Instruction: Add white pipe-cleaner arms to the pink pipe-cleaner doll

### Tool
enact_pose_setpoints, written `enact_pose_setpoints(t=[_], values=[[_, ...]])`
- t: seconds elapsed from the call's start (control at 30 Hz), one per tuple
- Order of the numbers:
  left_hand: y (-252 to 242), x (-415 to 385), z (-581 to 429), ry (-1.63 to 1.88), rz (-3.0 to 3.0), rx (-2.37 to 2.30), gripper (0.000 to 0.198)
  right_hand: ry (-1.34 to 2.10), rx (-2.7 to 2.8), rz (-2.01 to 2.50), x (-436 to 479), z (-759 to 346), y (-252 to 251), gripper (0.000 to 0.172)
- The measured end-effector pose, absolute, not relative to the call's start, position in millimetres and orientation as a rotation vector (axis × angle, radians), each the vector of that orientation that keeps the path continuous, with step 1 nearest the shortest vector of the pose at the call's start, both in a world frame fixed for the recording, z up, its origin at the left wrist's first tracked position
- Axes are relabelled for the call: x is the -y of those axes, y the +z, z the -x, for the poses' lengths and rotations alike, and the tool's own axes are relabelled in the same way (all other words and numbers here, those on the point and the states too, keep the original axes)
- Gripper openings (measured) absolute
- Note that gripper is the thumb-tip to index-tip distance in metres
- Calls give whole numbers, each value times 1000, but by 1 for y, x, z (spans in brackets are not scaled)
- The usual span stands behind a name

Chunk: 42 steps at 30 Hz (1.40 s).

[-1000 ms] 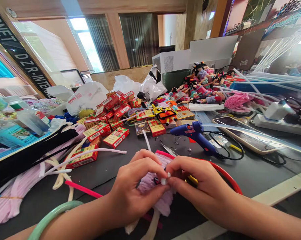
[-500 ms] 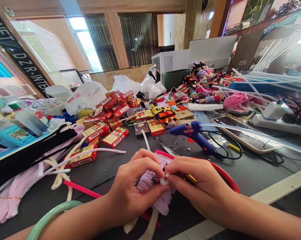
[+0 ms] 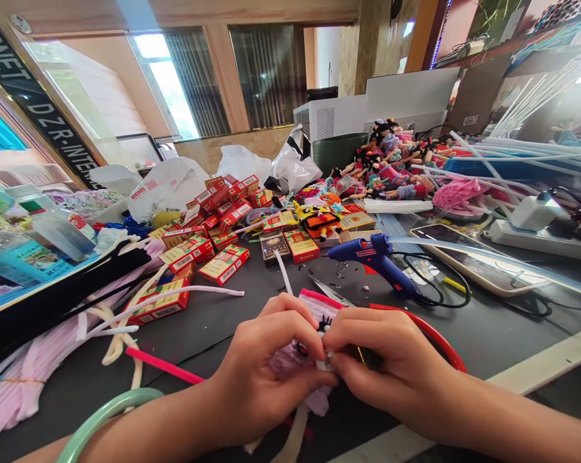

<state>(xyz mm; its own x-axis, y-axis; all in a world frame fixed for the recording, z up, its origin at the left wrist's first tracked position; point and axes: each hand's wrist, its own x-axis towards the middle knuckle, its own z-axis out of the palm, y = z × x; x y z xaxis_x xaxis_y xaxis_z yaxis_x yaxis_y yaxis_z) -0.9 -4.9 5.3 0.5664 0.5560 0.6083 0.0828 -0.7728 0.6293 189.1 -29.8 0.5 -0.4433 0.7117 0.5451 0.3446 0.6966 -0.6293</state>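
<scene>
Both hands meet over a fuzzy lilac pipe-cleaner piece [image 3: 318, 404] with a pink strip along its top edge. My left hand [image 3: 266, 363] is closed, thumb and fingers pinching a small white fuzzy piece [image 3: 325, 365]. From the other side, my right hand [image 3: 387, 360] pinches the same white piece with thumb and forefinger. Short black bristles [image 3: 324, 323] stick up between the hands. Much of the lilac piece is hidden behind the fingers. Scissors [image 3: 331, 293] lie just beyond, their handles partly covered by my right hand.
A blue glue gun [image 3: 380, 260] and a phone [image 3: 478, 257] lie to the right. Red-and-yellow small boxes [image 3: 225, 263] are heaped left of centre. Lilac pipe cleaners [image 3: 40, 373] lie at the left, and small dolls [image 3: 391, 164] are piled at the back.
Both hands have shifted slightly right and down, still pinching the white piece. More of the black bristles now shows between them.
</scene>
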Motion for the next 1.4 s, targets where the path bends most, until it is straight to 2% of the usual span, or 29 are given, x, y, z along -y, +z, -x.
enact_pose_setpoints(t=[0.67,1.4], values=[[4,5,2,1109,-2254,-553,13,365,2083,803,31,-185,-2,25],[1,2,-1,1240,-2146,-538,14,379,1948,841,33,-189,1,18]])
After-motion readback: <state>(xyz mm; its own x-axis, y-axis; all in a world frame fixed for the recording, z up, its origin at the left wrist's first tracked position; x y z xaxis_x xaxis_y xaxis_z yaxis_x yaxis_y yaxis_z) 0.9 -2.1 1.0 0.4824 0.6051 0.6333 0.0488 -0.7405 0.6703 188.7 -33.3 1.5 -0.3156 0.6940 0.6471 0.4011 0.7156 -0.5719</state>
